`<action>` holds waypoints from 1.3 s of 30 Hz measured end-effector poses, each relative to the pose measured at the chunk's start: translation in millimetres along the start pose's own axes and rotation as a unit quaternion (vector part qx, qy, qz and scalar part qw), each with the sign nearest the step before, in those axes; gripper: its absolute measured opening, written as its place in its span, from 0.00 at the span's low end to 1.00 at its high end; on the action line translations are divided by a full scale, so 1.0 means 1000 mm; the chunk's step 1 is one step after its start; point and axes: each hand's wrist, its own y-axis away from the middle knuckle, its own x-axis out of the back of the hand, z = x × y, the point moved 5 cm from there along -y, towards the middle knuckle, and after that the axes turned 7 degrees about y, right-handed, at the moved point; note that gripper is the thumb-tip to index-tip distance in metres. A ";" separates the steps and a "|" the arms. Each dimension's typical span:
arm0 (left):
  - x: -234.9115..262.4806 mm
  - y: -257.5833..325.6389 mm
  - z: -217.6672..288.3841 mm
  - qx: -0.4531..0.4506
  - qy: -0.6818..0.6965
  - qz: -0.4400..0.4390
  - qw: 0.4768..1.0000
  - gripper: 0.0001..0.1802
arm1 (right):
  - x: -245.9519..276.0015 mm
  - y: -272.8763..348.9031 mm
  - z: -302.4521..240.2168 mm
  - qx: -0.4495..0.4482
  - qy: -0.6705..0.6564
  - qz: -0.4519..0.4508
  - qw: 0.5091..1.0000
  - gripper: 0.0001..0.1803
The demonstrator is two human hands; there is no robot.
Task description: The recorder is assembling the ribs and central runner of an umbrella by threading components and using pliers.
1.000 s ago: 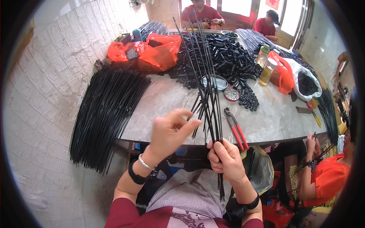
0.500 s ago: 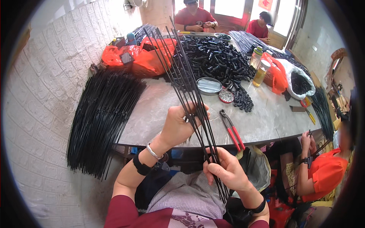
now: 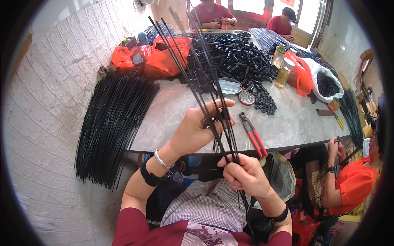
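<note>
Both hands (image 3: 221,153) around fanned black rods (image 3: 193,61)

Black rods (image 3: 213,102) are seen over a mottled grey table (image 3: 172,119). Red handles are shown on the pliers (image 3: 254,135). Orange bags (image 3: 152,57) and a checked grey-white garment (image 3: 205,205) are visible.
</note>
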 end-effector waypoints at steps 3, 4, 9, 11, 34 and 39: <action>0.000 0.002 -0.028 0.050 -0.026 -0.048 0.997 0.18 | 0.003 0.001 -0.010 0.016 -0.053 -0.001 0.998 0.10; -0.002 0.005 -0.038 0.032 0.017 -0.031 0.999 0.13 | 0.006 0.001 -0.011 0.023 -0.070 -0.008 0.997 0.10; -0.011 0.011 -0.056 0.091 0.028 -0.076 0.993 0.13 | 0.018 0.002 -0.016 0.010 -0.099 -0.003 0.995 0.11; -0.014 0.010 -0.063 0.114 0.047 -0.099 0.987 0.13 | 0.021 0.002 -0.016 0.016 -0.126 -0.001 0.992 0.11; 0.002 -0.004 -0.043 -0.037 -0.175 0.039 0.983 0.11 | 0.026 -0.004 -0.013 0.014 -0.108 0.004 0.994 0.12; 0.003 -0.003 -0.041 -0.164 -0.253 0.021 0.953 0.15 | 0.021 -0.006 -0.011 0.008 -0.095 0.002 0.995 0.12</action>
